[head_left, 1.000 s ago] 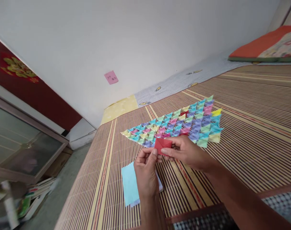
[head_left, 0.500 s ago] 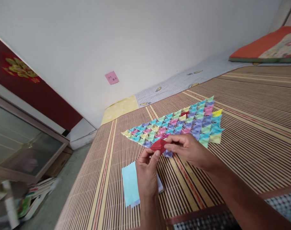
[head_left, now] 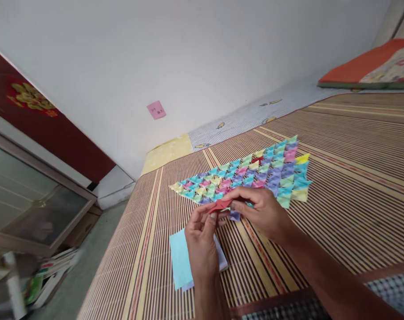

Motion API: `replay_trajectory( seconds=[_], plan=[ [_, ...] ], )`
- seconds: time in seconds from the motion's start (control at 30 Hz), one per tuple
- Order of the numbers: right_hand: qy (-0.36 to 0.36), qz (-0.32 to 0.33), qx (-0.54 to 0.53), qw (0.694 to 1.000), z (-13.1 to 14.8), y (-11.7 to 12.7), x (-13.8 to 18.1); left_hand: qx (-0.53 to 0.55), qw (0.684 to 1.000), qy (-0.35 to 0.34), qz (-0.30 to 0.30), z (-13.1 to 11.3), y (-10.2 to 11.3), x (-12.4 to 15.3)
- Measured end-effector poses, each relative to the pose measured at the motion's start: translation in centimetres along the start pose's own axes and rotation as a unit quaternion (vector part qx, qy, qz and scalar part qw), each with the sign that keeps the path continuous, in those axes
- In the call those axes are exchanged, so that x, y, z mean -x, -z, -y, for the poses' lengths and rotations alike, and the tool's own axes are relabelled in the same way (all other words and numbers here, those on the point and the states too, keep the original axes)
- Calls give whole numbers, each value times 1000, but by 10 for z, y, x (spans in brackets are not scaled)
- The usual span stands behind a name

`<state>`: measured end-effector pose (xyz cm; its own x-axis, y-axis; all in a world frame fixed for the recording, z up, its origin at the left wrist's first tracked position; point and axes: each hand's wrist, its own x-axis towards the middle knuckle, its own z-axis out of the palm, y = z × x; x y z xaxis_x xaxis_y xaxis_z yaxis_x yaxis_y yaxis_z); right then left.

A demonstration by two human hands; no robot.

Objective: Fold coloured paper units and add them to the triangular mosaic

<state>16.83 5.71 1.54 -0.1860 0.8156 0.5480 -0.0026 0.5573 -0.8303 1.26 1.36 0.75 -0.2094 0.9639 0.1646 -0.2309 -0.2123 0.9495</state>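
Observation:
A small folded red paper piece (head_left: 219, 205) is pinched between both my hands just above the striped bamboo mat (head_left: 338, 195). My left hand (head_left: 202, 242) grips its near edge with thumb and fingertips. My right hand (head_left: 260, 211) pinches its right side from above. Right behind them lies a flat sheet of many joined folded paper triangles (head_left: 255, 175) in blue, purple, pink, green and yellow. A purple triangle of that sheet shows under the red piece. A small stack of light blue paper squares (head_left: 182, 260) lies on the mat beneath my left wrist.
A white wall with a pink sticky note (head_left: 156, 110) rises behind the mat. An orange-edged cushion (head_left: 371, 64) lies at the far right. To the left, off the mat's edge, stand a glass-fronted cabinet (head_left: 32, 200) and some books on the floor (head_left: 45, 280).
The red piece was held up facing me as a flat envelope shape. Both hands have tipped it flatter and lowered it toward the near edge of the joined sheet.

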Motion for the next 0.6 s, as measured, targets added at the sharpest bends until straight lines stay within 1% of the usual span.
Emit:
replay_trajectory(
  seconds=[0.1,0.2,0.3,0.4,0.53,0.6],
  plan=[
    [28,-26,9,999,-1,0,0,33,999,-9,9,-2,-2,1],
    [41,-27,12,999,1,0,1,14,1000,-24,0,-2,-3,2],
    [31,-7,9,999,4,0,1,-16,999,-32,-26,0,-2,2],
    [25,12,6,1000,6,-1,0,-6,999,-28,-39,3,0,2],
    [19,12,22,999,7,-3,-1,9,998,-23,-51,3,-2,1],
    [5,10,30,999,7,-3,-1,5,998,-22,-57,3,-3,1]
  ],
)
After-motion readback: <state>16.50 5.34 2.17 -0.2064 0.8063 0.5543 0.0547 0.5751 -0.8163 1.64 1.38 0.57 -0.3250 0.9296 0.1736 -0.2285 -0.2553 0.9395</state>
